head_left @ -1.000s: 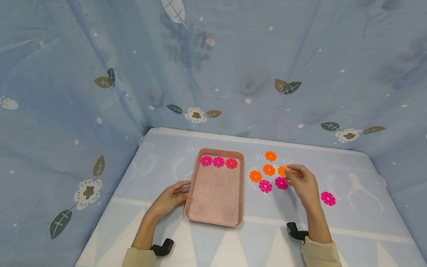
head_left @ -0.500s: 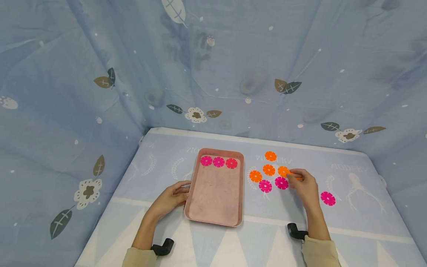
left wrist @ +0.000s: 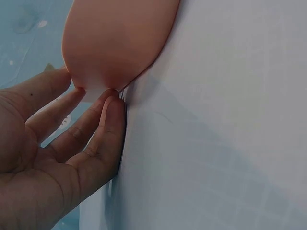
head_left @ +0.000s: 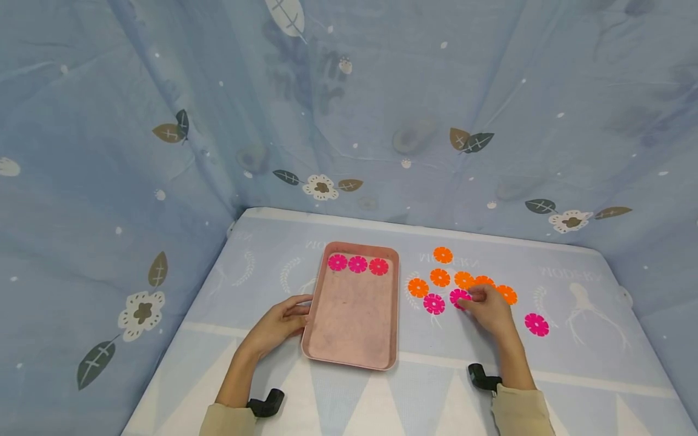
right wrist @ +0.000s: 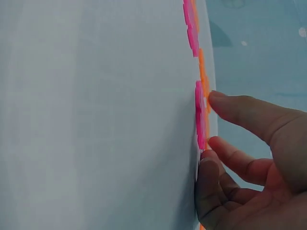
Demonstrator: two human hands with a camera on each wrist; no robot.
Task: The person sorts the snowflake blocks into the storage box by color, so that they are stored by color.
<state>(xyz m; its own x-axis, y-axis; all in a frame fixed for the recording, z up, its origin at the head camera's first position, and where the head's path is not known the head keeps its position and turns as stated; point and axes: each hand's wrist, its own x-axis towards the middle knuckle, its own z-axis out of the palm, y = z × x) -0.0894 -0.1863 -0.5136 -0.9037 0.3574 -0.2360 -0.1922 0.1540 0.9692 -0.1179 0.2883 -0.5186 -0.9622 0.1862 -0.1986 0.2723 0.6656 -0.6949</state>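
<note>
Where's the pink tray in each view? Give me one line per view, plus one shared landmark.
Head: the pink tray lies in the lower half, centred.
Left wrist: the tray is at the top, left of centre, fingers at its lower end.
Right wrist: not in it.
Shared landmark: the pale table cover, in all three.

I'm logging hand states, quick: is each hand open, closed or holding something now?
Left hand: open, fingertips touching the pink tray.
Right hand: fingertips at a pink disc; can't tell whether pinching it.
</note>
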